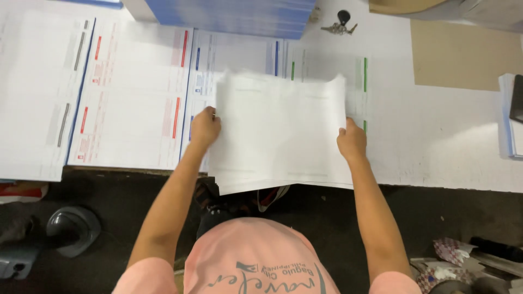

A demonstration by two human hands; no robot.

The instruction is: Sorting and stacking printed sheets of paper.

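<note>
in the centre of the frame the left hand (204,128) and the right hand (352,142) each clamp one side edge of a thick stack of white sheets (280,130), fingers curled around it, holding it over the near edge of the white table (436,136). printed forms lie in a row at left: a red-marked pile (131,92), a blue-marked pile (239,54) and a green-marked pile (357,76) partly under the stack. a bunch of keys (340,24) sits at the upper right.
</note>
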